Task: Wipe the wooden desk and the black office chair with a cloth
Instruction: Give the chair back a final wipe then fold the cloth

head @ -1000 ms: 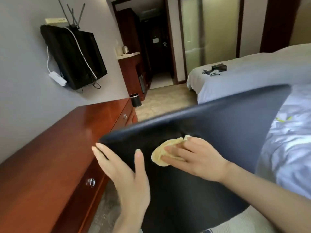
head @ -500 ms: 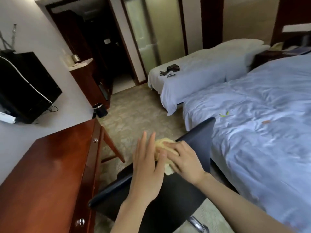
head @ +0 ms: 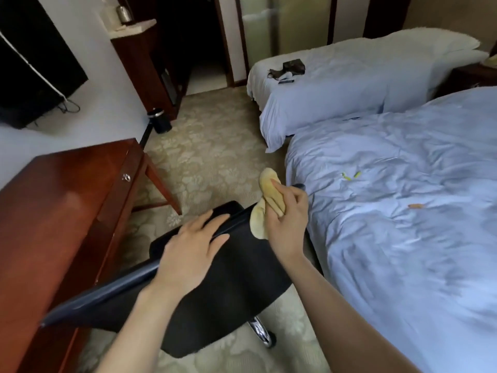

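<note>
The black office chair [head: 228, 286] stands between the desk and the near bed, its backrest tilted toward me. My left hand [head: 192, 247] lies flat on the top of the backrest with the fingers spread. My right hand [head: 286, 219] grips a crumpled yellow cloth [head: 269, 200] at the backrest's upper right corner, close to the bed. The reddish wooden desk [head: 53, 211] runs along the left wall; a drawer knob [head: 125, 177] shows on its front.
Two beds with pale blue sheets fill the right side, the near bed [head: 403, 224] almost touching the chair. A black bin [head: 161, 121] sits on the patterned carpet by a cabinet. A wall television [head: 32, 65] hangs at the upper left. The chair's chrome base [head: 259, 332] shows below.
The view has risen and pulled back from the chair. My right hand has carried the cloth from the middle of the backrest to its upper right corner. My left hand moved onto the backrest top.
</note>
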Action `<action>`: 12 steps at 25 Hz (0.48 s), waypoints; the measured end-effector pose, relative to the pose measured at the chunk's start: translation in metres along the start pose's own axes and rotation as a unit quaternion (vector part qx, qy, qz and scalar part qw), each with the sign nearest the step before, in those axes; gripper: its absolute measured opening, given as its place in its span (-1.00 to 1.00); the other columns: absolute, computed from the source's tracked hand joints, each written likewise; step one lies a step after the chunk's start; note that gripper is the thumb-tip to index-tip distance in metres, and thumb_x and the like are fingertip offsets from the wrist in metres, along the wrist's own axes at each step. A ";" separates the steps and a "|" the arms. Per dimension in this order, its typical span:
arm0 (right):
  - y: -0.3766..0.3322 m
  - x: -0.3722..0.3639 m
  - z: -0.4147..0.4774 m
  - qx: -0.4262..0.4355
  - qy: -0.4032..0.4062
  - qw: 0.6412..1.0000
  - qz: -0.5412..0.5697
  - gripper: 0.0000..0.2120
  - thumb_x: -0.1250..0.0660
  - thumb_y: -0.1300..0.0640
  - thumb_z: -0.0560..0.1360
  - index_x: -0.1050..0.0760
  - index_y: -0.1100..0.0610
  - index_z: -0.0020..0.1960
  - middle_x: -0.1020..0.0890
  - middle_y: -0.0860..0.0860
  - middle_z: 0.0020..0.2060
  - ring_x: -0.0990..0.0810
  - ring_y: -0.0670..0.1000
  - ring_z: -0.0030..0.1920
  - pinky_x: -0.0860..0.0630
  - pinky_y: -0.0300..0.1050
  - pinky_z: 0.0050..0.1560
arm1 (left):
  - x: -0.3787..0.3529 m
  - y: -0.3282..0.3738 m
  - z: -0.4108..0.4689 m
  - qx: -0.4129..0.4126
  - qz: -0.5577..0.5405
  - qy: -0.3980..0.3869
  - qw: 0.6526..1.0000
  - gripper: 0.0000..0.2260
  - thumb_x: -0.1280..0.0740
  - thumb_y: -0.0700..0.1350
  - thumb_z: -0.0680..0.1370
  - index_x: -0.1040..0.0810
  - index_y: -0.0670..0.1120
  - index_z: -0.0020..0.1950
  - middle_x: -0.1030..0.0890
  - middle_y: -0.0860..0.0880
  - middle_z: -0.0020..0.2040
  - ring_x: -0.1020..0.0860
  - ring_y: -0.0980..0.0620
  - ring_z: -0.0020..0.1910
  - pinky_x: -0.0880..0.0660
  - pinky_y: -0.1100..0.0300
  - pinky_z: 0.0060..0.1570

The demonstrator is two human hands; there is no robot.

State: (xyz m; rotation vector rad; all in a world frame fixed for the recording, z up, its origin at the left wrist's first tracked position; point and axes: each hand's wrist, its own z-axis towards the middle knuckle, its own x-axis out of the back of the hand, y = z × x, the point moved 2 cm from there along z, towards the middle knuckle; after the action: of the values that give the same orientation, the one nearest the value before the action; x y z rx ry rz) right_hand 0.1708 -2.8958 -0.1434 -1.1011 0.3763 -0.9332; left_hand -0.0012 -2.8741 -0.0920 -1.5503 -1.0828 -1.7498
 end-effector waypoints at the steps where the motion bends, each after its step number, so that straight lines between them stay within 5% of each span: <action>1: 0.003 0.002 0.009 0.005 -0.006 1.000 0.000 -0.57 -0.16 0.06 0.41 -0.55 0.16 0.20 -0.41 0.06 -0.01 -0.47 0.03 -0.02 -0.22 -0.54 0.12 | 0.001 0.003 0.006 0.004 -0.020 -0.014 1.000 -0.57 -0.06 0.13 0.62 -0.18 0.18 0.51 -0.19 0.11 0.53 -0.14 0.07 0.50 -0.22 0.06 0.42; 7: 0.038 0.012 0.071 0.040 -0.073 0.997 0.007 -0.59 -0.17 0.13 0.40 -0.56 0.12 0.19 -0.45 0.08 0.00 -0.49 0.08 0.00 -0.28 -0.45 0.12 | -0.011 0.035 0.047 -0.010 -0.088 -0.109 0.990 -0.52 -0.05 0.08 0.65 -0.03 0.11 0.56 -0.06 0.11 0.56 0.05 0.11 0.53 0.04 0.15 0.50; 12: 0.057 0.013 0.131 0.085 -0.121 0.988 -0.035 -0.61 -0.24 0.24 0.38 -0.57 0.17 0.18 -0.54 0.14 -0.10 -0.48 0.03 -0.06 -0.33 -0.40 0.06 | -0.021 0.046 0.097 -0.032 -0.141 -0.181 0.973 -0.47 -0.02 0.09 0.65 0.14 0.08 0.56 0.14 0.16 0.56 0.23 0.18 0.51 0.21 0.27 0.37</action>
State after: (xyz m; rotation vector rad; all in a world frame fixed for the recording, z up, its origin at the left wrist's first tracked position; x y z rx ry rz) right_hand 0.2927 -2.8209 -0.1335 -1.0604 0.0584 -0.8640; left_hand 0.0915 -2.8176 -0.1022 -1.8815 -1.4997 -1.7348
